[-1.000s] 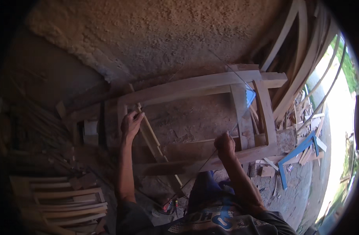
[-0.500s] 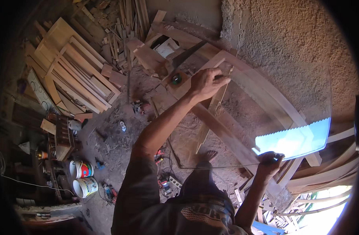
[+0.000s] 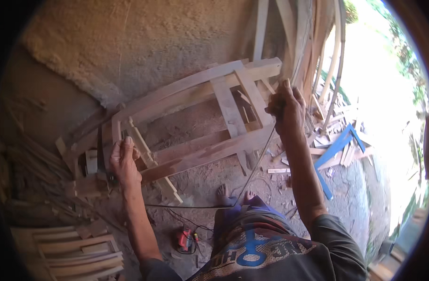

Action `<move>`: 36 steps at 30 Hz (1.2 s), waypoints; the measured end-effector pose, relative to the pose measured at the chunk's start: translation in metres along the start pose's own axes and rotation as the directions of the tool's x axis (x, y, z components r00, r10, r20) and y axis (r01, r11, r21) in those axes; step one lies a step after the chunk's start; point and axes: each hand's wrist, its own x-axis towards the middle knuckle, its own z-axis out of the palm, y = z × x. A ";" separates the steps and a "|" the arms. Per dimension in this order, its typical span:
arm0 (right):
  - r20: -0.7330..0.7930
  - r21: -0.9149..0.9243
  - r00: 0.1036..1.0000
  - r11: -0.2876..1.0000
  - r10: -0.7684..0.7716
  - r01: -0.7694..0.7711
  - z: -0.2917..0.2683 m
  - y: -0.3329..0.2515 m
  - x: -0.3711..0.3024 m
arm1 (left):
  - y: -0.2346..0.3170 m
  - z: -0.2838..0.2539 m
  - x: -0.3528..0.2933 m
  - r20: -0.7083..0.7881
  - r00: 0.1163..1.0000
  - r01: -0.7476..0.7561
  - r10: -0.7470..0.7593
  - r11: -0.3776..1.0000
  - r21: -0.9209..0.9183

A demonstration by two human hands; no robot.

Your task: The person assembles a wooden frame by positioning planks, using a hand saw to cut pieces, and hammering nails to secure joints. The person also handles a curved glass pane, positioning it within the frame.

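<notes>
A clear glass pane (image 3: 191, 206) is held up between my two hands, over a wooden frame (image 3: 191, 165). Mostly its dark lower edges show, meeting at a corner near my feet; the rest is see-through. My left hand (image 3: 125, 161) pinches one side of it with closed fingers. On the opposite side, my right hand (image 3: 288, 107) is raised higher and closed round the edge, its fingertips partly hidden. Beneath the pane, the frame has long rails and crosspieces. A thin notched wood strip (image 3: 143, 140) lies across its left part.
Past the frame stands a rough wall (image 3: 177, 37). Wood offcuts and a blue angled piece (image 3: 336, 146) lie on the right by a bright opening. A red power tool (image 3: 185, 240) with a cord is on the floor near my feet. Wooden panels (image 3: 74, 253) lie lower left.
My view has swung right, bringing the opening into sight. The pane has turned with my hands; my right hand is now higher and the bright reflection on the glass is gone.
</notes>
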 end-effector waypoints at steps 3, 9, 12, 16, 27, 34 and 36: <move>-0.111 -0.112 0.982 0.984 -0.150 0.138 -0.023 -0.048 0.006 | -0.014 0.050 0.001 0.084 0.996 0.044 -0.035 0.994 -0.099; -0.195 -0.414 0.860 0.834 -0.472 0.365 -0.093 -0.155 -0.022 | -0.027 0.174 -0.005 0.395 0.910 0.245 -0.127 0.933 -0.265; -0.285 -0.523 0.761 0.760 -0.582 0.386 -0.138 -0.204 -0.052 | -0.038 0.244 -0.025 0.577 0.808 0.322 -0.121 0.911 -0.259; -0.316 -0.683 0.585 0.607 -0.747 0.405 -0.203 -0.256 -0.096 | -0.054 0.338 -0.071 0.756 0.654 0.385 -0.024 0.871 -0.305; -0.474 -0.773 0.256 0.537 -0.843 0.337 -0.329 -0.330 -0.188 | -0.084 0.526 -0.226 0.954 0.282 0.603 0.106 0.754 -0.262; -0.416 -0.817 0.228 0.472 -0.880 0.332 -0.366 -0.355 -0.166 | -0.113 0.604 -0.265 0.990 0.112 0.679 0.081 0.722 -0.135; -0.382 -0.822 0.253 0.452 -0.889 0.346 -0.372 -0.360 -0.145 | -0.125 0.628 -0.264 0.993 0.079 0.675 0.085 0.729 -0.117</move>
